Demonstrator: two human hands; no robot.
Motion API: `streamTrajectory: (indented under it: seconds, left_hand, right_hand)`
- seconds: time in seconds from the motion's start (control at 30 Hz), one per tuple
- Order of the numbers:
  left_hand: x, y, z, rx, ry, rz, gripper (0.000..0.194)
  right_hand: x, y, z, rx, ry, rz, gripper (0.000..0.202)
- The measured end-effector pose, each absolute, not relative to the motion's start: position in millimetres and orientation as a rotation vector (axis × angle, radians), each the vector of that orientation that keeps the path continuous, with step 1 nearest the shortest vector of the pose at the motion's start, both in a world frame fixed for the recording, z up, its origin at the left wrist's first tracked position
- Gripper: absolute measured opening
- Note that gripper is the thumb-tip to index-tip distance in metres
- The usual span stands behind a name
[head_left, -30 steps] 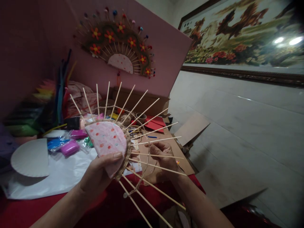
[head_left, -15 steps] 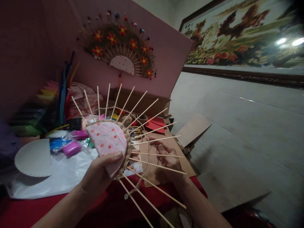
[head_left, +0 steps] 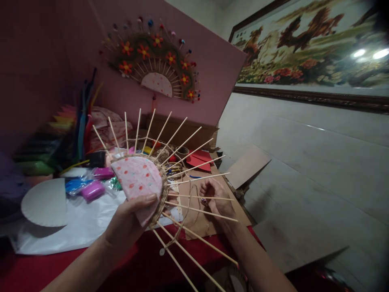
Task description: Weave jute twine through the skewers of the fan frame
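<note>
My left hand (head_left: 130, 215) grips a half-round fan frame with its thumb on top of the pink patterned fabric (head_left: 141, 178) and its fingers behind. Thin wooden sticks (head_left: 179, 134) radiate from the curved edge, where several rows of twine (head_left: 164, 190) are woven close together. A looser strand of twine (head_left: 189, 202) passes among the sticks on the right and along the top. My right hand (head_left: 214, 194) is beyond the right-hand sticks, its fingers curled in, with the loose twine running toward it. Its fingertips are partly hidden.
A finished fan (head_left: 158, 61) with orange flowers hangs on the pink board behind. Bagged coloured clay (head_left: 92, 190), a white half-disc (head_left: 45, 202), red paper (head_left: 200, 160) and a cardboard sheet (head_left: 219, 227) lie on the red-covered table. A tiled wall (head_left: 298, 162) stands at right.
My right hand has drawn slightly right, away from the sticks, and its fingers have curled in more. My left hand and the fan frame stay almost still.
</note>
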State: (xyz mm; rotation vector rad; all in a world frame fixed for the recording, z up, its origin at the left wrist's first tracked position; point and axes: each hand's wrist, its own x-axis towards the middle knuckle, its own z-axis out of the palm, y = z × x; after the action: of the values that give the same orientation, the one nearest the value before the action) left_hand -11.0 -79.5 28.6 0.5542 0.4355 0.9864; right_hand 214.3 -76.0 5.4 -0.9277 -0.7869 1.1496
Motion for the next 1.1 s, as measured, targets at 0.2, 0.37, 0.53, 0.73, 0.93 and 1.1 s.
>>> streamTrajectory:
  seconds: [0.2,0.37,0.53,0.73,0.93,1.1]
  left_hand:
    - [-11,-78,29,0.526,0.472,1.007,0.019]
    - [-11,-80,30,0.525,0.507,1.011,0.020]
    - [-9,-80,30,0.521,0.520,1.013,0.021]
    - [-9,-83,35,0.537,0.563,1.009,0.017]
    - [-8,-83,35,0.548,0.563,1.025,0.029]
    - [-10,-82,30,0.569,0.503,0.994,0.028]
  right_hand:
    - [210,-84,14,-1.091,-0.813,1.093,0.026]
    - [206,-90,26,-1.079,-0.949,1.021,0.019]
    - [199,-91,39,-0.972,-1.161,1.087,0.020]
    - [181,-87,47,-0.802,-1.040,1.209,0.009]
    - [192,-66,31,-0.895,-0.726,1.266,0.013]
    - [219,-49,9,-1.070,-0.554,1.074,0.021]
